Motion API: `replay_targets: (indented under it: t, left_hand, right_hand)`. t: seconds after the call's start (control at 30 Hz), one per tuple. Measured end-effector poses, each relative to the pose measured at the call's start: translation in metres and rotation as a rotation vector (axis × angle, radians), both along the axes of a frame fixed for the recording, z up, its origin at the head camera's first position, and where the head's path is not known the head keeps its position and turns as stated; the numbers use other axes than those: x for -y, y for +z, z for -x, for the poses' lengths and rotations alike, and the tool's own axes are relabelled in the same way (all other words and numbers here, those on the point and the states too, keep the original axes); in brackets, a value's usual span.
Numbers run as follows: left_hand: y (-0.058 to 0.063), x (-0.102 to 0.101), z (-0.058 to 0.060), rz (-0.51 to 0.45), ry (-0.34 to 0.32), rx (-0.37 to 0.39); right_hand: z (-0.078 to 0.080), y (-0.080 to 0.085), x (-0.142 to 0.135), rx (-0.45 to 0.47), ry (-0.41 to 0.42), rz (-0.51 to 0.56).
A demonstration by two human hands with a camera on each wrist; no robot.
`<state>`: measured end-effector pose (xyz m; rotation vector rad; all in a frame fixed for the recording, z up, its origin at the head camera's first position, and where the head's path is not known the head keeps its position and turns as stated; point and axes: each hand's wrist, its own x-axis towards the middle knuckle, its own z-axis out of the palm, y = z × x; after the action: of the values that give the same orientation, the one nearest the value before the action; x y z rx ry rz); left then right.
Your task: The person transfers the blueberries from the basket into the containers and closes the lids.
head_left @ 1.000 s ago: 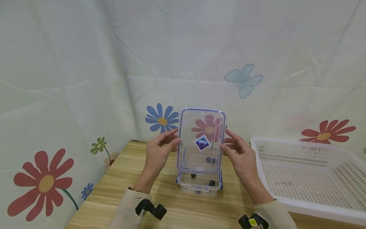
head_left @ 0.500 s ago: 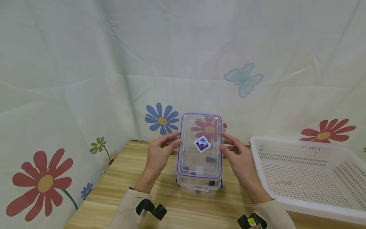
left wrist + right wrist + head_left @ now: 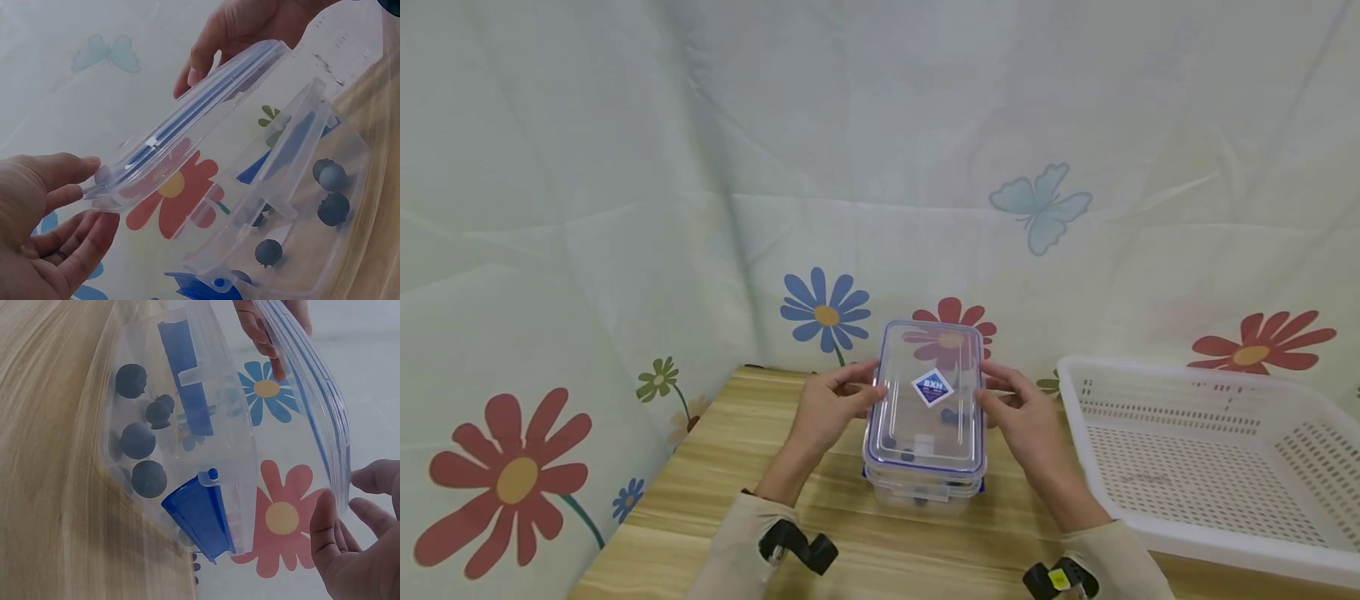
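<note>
A clear lid (image 3: 895, 358) with a blue seal and a diamond "BXH" sticker tilts over a clear plastic food container (image 3: 891, 493). Its near edge is low at the container's near rim, while the far edge is raised. My left hand (image 3: 823, 412) pinches the lid's left edge between thumb and fingers. On the opposite edge, my right hand (image 3: 1030, 425) pinches it the same way. Several blueberries (image 3: 333, 209) lie loose on the container's bottom. Blue latches (image 3: 199, 515) hang folded out from the container's sides. Both wrist views show a gap between lid and container.
A white perforated plastic basket (image 3: 1262, 557) stands to the right on the wooden table (image 3: 715, 467). Behind and to the left hangs a pale curtain (image 3: 880, 125) printed with flowers and a butterfly.
The lid has tipped from nearly upright toward flat, and its near edge has come down onto or close to the container's near rim. Both hands have lowered slightly with it.
</note>
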<state>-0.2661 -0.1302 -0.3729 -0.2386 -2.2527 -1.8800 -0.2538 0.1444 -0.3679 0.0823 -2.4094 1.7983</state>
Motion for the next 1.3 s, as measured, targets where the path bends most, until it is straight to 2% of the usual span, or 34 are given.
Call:
replay_targets:
  t: [0.3, 0.53, 0.77, 1.03, 1.3]
  left_hand:
    - [-0.012, -0.002, 0.004, 0.041, -0.018, 0.086]
    - [-0.016, -0.003, 0.004, 0.090, -0.014, 0.115]
    - [-0.020, -0.003, 0.004, 0.128, 0.001, 0.150]
    - [-0.024, -0.003, 0.005, 0.158, 0.013, 0.148]
    - [-0.024, -0.004, 0.006, 0.169, 0.015, 0.135]
  right_hand:
    - [0.007, -0.011, 0.001, 0.013, -0.005, 0.002]
    - [0.009, -0.019, 0.002, 0.059, 0.002, -0.009]
    - [0.010, -0.027, 0.004, 0.049, 0.027, -0.005]
    - [0.011, -0.030, 0.008, 0.064, 0.021, -0.026]
    - [0.011, -0.031, 0.008, 0.079, 0.007, -0.039]
